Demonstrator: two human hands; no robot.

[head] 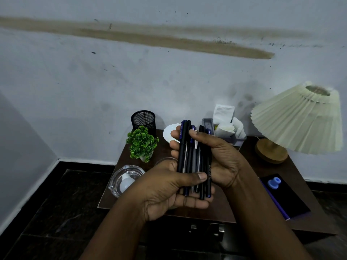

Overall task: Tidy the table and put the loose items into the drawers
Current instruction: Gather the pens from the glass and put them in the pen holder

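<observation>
A bundle of several black and blue pens (191, 158) stands upright between both hands above the small brown table (112, 196). My left hand (169, 192) grips the lower ends, thumb across the front and fingers curled beneath. My right hand (217, 156) holds the upper part, thumb over the caps and fingertips showing behind at the left. A black mesh pen cup (143, 120) stands empty at the table's back. The drawer front with metal handles (206, 228) shows below the table edge, partly hidden by my arms.
A small green plant (141, 142), a white scalloped dish (169, 131), a glass ashtray holding a white bulb (124, 180), a grey organiser with papers (224, 126), a pleated lamp (298, 119) and a dark box with a blue cap (275, 182) sit around.
</observation>
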